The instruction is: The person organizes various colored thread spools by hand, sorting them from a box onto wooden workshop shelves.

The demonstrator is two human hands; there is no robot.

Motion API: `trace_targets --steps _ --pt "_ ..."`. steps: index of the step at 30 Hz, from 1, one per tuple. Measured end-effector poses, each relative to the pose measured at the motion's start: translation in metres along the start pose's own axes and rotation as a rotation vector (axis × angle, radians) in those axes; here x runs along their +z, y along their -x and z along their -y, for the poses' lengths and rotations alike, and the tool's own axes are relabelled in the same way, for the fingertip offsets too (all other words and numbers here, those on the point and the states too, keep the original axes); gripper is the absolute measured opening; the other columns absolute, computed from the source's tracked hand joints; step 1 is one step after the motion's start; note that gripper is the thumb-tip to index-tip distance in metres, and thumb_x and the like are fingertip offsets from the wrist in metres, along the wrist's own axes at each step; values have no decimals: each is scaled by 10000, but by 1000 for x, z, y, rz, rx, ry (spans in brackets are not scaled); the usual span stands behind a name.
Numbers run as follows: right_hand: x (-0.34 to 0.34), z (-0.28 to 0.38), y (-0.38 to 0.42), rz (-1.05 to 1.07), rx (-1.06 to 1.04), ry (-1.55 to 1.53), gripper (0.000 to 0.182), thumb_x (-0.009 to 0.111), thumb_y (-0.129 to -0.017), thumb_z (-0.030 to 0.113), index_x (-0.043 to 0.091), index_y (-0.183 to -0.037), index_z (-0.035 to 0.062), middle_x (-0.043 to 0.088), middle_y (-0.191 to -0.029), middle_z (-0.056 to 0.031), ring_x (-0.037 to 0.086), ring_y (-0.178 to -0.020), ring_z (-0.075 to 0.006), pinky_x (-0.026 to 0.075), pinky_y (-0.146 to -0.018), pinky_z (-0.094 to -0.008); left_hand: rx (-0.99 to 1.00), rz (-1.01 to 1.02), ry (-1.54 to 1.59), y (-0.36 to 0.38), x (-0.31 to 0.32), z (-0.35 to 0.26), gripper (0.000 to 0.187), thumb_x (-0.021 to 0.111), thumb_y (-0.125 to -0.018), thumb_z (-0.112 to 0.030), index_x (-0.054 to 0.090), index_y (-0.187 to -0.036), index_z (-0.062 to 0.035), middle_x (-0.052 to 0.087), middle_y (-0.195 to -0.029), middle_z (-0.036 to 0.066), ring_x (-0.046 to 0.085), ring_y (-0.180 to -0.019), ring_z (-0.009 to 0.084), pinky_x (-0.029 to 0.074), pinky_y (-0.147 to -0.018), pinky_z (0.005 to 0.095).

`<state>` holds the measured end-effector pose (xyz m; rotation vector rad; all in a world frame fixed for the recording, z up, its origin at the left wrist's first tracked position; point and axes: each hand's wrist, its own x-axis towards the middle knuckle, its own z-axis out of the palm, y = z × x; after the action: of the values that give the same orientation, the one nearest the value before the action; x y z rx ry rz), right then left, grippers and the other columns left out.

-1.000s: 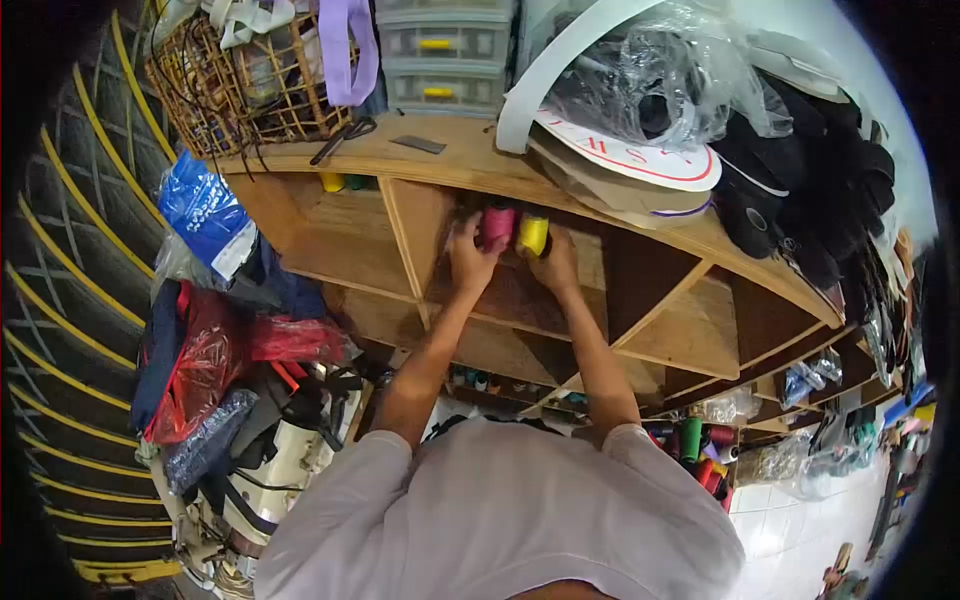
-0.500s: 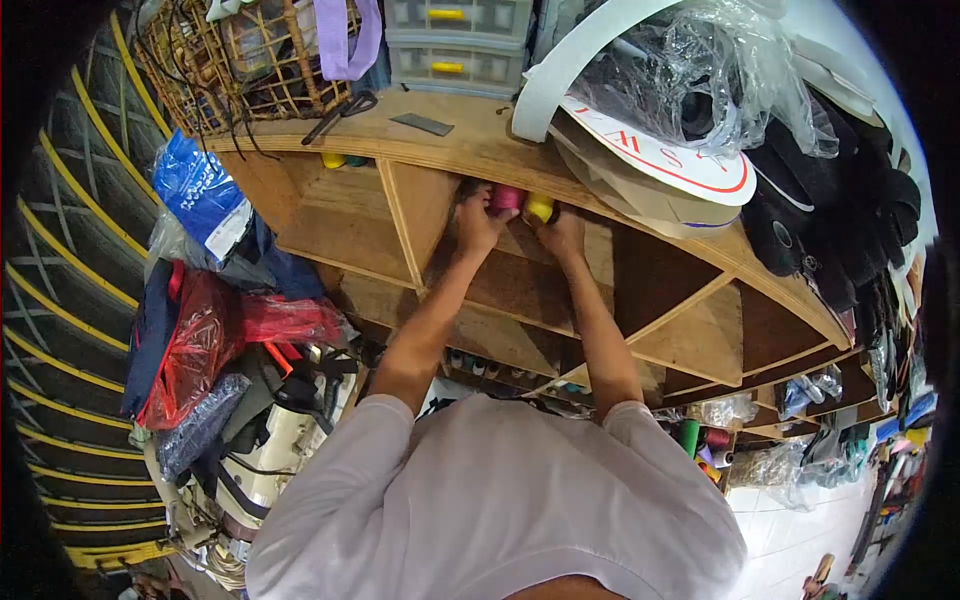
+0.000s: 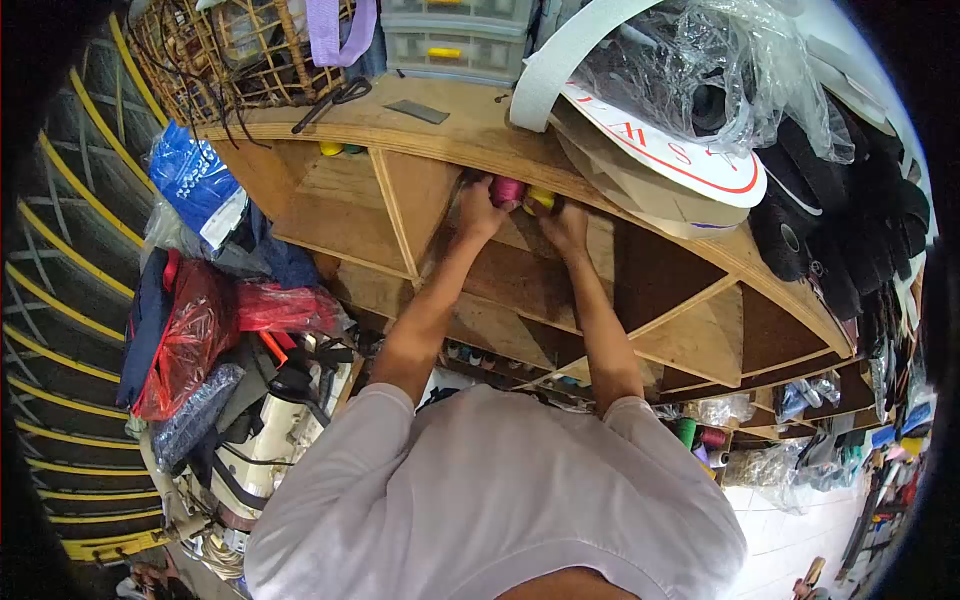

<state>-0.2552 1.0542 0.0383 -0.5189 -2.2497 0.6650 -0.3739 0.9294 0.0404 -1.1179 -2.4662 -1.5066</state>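
Both arms reach into an upper compartment of a wooden shelf (image 3: pixel 470 270). My left hand (image 3: pixel 482 210) is closed at the left side of a pink thread spool (image 3: pixel 508 192), its thumb against the spool's lower edge. Just to the right, my right hand (image 3: pixel 563 226) has its fingers closed on a yellow thread spool (image 3: pixel 541 196). The two spools stand side by side under the shelf's top board. The fingertips of both hands are partly hidden in the compartment's shadow.
On the top board are scissors (image 3: pixel 333 104), a flat grey piece (image 3: pixel 417 111), a wicker basket (image 3: pixel 240 55) and plastic drawers (image 3: pixel 458 55). A large white-labelled reel (image 3: pixel 700 165) overhangs at the right. Bagged goods (image 3: pixel 195 340) and a sewing machine (image 3: pixel 265 455) are at the left.
The view has shifted slightly. Both hands stay at the pink and yellow spools, with only small finger movements; the pink spool shows a little more from behind my left fingers.
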Motion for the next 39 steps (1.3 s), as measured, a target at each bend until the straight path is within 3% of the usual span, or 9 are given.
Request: trace_targets --steps 8,11,15,18,19,22,25,27,39 --pt "9 -4 2 -51 -28 -130 438 739 -867 287 580 -1160 3 650 -1106 -172 625 -1058 -311 490 -891 -409 -22 -141 25 -19 29 18 425 826 -725 -222 633 -1048 -25 677 -1026 165 639 -998 348 492 -881 442" --pt "34 -26 -8 -125 77 -631 407 740 -868 275 588 -1143 16 653 -1100 -162 635 -1031 -304 495 -879 -398 44 -238 -13 -19 34 20 403 802 -701 -73 623 -1057 -15 677 -1011 185 637 -992 374 514 -829 460" --pt "30 -28 -8 -114 -87 132 324 709 -889 192 584 -1129 13 660 -1048 -119 631 -982 -224 494 -858 -354 248 -365 76 -9 27 6 242 695 -791 22 603 -1015 28 663 -925 144 667 -823 246 539 -698 368" --pt "57 -71 -21 141 139 -1735 202 668 -905 160 630 -1048 22 668 -1013 -78 622 -997 -194 496 -857 -327 64 -274 139 -12 30 13 111 630 -838 33 588 -938 13 594 -823 69 575 -741 186 517 -658 373" --pt "65 -77 -18 140 141 -1737 202 668 -905 160 630 -1048 22 668 -1013 -78 622 -997 -194 496 -857 -327 26 -243 150 -11 30 15 77 611 -851 36 581 -916 8 572 -794 46 544 -723 168 510 -645 376" --pt "76 -82 -21 -48 54 -1439 272 622 -943 250 622 -1093 22 653 -1083 -94 612 -1025 -207 488 -881 -343 -95 -212 149 -24 42 29 117 639 -837 12 567 -928 -3 604 -817 90 597 -743 235 512 -663 398" --pt "58 -64 -15 162 39 379 449 561 -975 305 471 -1313 24 518 -1279 -185 529 -1183 -301 419 -1030 -451 64 -222 -281 -20 49 37 206 689 -811 -35 568 -975 -4 625 -845 155 632 -795 334 511 -695 438" --pt "98 -119 -23 65 217 -153 546 486 -987 449 483 -1354 45 522 -1346 -178 496 -1257 -312 395 -1038 -424 71 -230 -65 -15 37 22 306 727 -787 -70 578 -1047 -9 631 -935 209 626 -888 399 505 -733 463" --pt "120 -139 -24 -206 89 196 460 621 -897 378 590 -1208 39 603 -1207 -189 576 -1099 -366 452 -939 -487 94 -24 -139 -19 46 38 314 662 -832 -135 592 -1114 -14 608 -1034 249 576 -1001 414 458 -854 518"
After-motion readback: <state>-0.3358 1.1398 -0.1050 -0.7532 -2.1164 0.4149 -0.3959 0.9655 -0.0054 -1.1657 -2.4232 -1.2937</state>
